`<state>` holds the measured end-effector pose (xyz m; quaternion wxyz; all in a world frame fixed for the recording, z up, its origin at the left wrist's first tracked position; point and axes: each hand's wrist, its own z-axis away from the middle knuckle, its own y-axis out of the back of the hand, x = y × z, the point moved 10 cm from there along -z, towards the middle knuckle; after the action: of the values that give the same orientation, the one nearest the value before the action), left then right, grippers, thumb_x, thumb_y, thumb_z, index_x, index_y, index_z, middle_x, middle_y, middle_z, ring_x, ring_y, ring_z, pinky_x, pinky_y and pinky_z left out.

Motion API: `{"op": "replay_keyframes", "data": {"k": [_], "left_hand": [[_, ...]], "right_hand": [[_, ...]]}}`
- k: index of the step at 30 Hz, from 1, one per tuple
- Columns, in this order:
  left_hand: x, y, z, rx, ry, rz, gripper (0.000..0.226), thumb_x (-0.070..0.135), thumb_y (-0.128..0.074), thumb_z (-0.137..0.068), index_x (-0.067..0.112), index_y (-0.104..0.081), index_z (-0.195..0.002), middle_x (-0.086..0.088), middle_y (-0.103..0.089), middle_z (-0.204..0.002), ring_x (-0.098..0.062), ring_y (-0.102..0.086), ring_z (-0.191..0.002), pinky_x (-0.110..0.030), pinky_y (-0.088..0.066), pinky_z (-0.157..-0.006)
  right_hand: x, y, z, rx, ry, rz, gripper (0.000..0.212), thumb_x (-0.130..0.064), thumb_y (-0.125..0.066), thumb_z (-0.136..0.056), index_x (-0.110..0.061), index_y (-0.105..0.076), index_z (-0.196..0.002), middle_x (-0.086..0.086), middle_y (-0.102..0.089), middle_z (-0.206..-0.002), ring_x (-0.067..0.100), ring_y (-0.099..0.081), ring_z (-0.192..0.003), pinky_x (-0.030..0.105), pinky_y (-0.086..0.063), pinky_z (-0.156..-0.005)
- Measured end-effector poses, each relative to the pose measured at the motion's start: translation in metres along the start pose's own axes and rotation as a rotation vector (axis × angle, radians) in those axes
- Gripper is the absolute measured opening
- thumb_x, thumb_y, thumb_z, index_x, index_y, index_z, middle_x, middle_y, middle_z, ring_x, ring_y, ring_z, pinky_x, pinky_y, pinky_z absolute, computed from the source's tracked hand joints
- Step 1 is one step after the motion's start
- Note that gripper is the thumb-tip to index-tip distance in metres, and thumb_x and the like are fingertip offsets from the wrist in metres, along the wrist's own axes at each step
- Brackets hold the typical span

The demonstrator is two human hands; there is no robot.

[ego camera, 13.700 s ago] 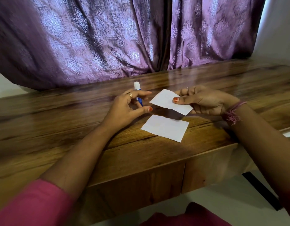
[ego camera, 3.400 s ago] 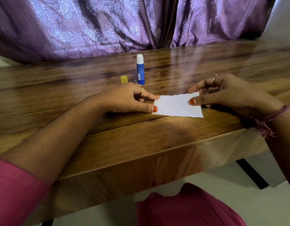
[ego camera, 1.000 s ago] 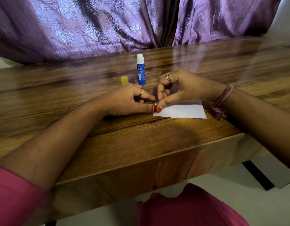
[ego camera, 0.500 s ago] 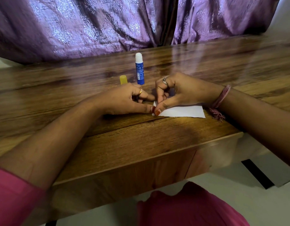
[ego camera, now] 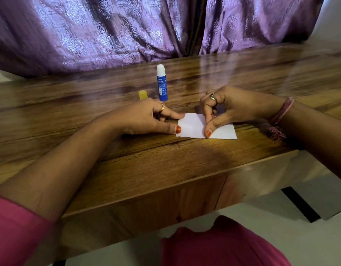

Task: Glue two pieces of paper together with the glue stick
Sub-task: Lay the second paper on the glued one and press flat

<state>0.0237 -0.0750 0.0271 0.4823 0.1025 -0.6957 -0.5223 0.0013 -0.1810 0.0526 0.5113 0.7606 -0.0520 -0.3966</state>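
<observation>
Left hand (ego camera: 146, 120) flat, pinned paper (ego camera: 192, 127) edge | right hand (ego camera: 233, 110) thumb pressed it, likely bonding | glue stick (ego camera: 162, 83) upright beyond.

Home room, patterned purple curtains (ego camera: 127, 31), wooden desk (ego camera: 127, 169), pale floor (ego camera: 281, 227)

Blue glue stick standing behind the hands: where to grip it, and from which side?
Grip the blue glue stick around its blue barrel, below the exposed white glue tip. It stands upright and uncapped on the wooden table, so pinch it sideways from the right; the small yellow cap stands close on its left. The right hand is nearer that open side.
</observation>
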Motion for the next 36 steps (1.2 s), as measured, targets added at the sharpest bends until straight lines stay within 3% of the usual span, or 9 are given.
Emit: {"op": "replay_keyframes", "data": {"k": [9,14,21,26,31,34,36], "left_hand": [[-0.003,0.000,-0.001,0.001,-0.012,0.021,0.055,0.068,-0.062,-0.055,0.053,-0.061,-0.107,0.023,-0.046,-0.065,0.007,-0.044,-0.063,-0.023,-0.033,-0.068],[-0.005,0.000,-0.002,0.012,-0.012,0.031,0.056,0.069,-0.064,-0.053,0.052,-0.063,-0.106,0.017,-0.044,-0.071,0.004,-0.043,-0.065,-0.026,-0.034,-0.071],[-0.005,0.000,-0.002,0.017,-0.029,0.016,0.057,0.064,-0.063,-0.059,0.047,-0.062,-0.113,0.015,-0.043,-0.075,0.002,-0.043,-0.068,-0.025,-0.034,-0.072],[0.000,-0.001,0.001,0.032,-0.065,-0.019,0.055,0.055,-0.062,-0.068,0.040,-0.059,-0.121,0.012,-0.042,-0.077,0.004,-0.042,-0.068,-0.017,-0.033,-0.066],[0.002,0.004,0.007,0.080,-0.098,0.111,0.044,0.041,-0.067,-0.073,0.039,-0.062,-0.117,0.011,-0.045,-0.077,-0.005,-0.038,-0.066,-0.019,-0.032,-0.061],[0.002,0.013,0.010,0.186,-0.065,0.215,0.034,0.026,-0.068,-0.079,0.030,-0.064,-0.112,0.009,-0.048,-0.077,-0.014,-0.039,-0.070,-0.020,-0.034,-0.064],[0.011,0.020,0.014,0.251,-0.053,0.160,0.027,0.020,-0.067,-0.083,0.027,-0.064,-0.110,0.007,-0.051,-0.079,-0.014,-0.042,-0.070,-0.024,-0.036,-0.065]], "right_hand": [[0.018,0.014,0.029,0.038,-0.044,-0.052,0.019,-0.023,-0.083,-0.059,-0.025,-0.064,-0.062,0.012,-0.062,-0.068,0.037,-0.054,-0.068,0.044,-0.045,-0.063],[0.022,0.017,0.042,0.035,-0.052,-0.029,0.021,-0.021,-0.083,-0.059,-0.028,-0.063,-0.062,-0.004,-0.058,-0.063,0.024,-0.052,-0.064,0.039,-0.043,-0.061],[0.029,0.017,0.054,0.081,-0.103,-0.115,0.014,-0.020,-0.079,-0.062,-0.017,-0.066,-0.066,0.006,-0.056,-0.067,0.027,-0.049,-0.065,0.041,-0.042,-0.063],[0.032,0.024,0.080,0.187,-0.111,-0.328,0.009,-0.011,-0.062,-0.081,-0.010,-0.066,-0.090,-0.009,-0.070,-0.080,-0.001,-0.061,-0.076,0.012,-0.048,-0.073],[0.015,0.024,0.093,0.226,-0.022,0.024,0.027,-0.013,-0.053,-0.092,-0.019,-0.068,-0.113,0.001,-0.068,-0.107,0.013,-0.065,-0.101,0.024,-0.049,-0.090],[0.006,0.021,0.093,0.213,0.023,0.105,0.028,-0.006,-0.052,-0.094,-0.017,-0.070,-0.113,-0.002,-0.062,-0.104,0.009,-0.062,-0.097,0.018,-0.044,-0.087],[0.006,0.023,0.095,0.228,0.015,0.099,0.029,0.000,-0.052,-0.093,-0.013,-0.070,-0.111,-0.004,-0.061,-0.102,0.005,-0.061,-0.095,0.014,-0.041,-0.086]]}}
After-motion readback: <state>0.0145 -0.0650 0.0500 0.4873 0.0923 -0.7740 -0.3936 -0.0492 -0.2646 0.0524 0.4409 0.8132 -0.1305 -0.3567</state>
